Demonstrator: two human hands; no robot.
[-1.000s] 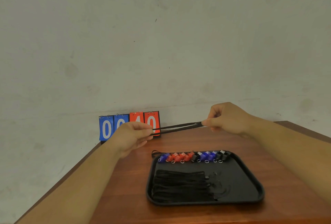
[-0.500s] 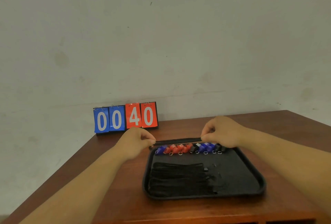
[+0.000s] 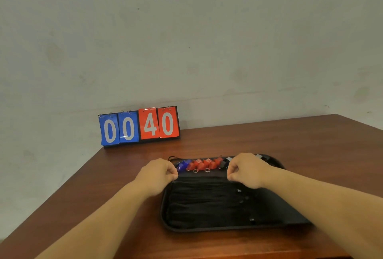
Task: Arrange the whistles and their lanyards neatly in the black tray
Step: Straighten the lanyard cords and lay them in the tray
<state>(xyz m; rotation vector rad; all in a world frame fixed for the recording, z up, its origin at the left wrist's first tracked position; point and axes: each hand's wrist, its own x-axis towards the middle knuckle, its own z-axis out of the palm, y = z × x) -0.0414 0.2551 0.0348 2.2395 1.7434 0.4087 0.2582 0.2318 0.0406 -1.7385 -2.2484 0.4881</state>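
A black tray (image 3: 207,228) lies on the wooden table. Along its far edge runs a row of whistles (image 3: 204,164), blue, red and black, each with a small metal ring. Folded black lanyards (image 3: 207,202) lie in a stack across the tray's middle. My left hand (image 3: 158,172) and my right hand (image 3: 246,170) each pinch one end of a black lanyard, stretched straight between them just above the far edge of the stack. My right hand hides the whistles at the right of the row.
A flip scoreboard (image 3: 139,127) reading 00 40 stands against the wall at the table's far left. The wooden table (image 3: 124,176) has its left edge close to my left forearm. A black cord end (image 3: 173,157) pokes out behind the tray.
Both hands have come down and toward me with the stretched lanyard, from above the table behind the tray to the top of the lanyard stack. The camera has tilted down.
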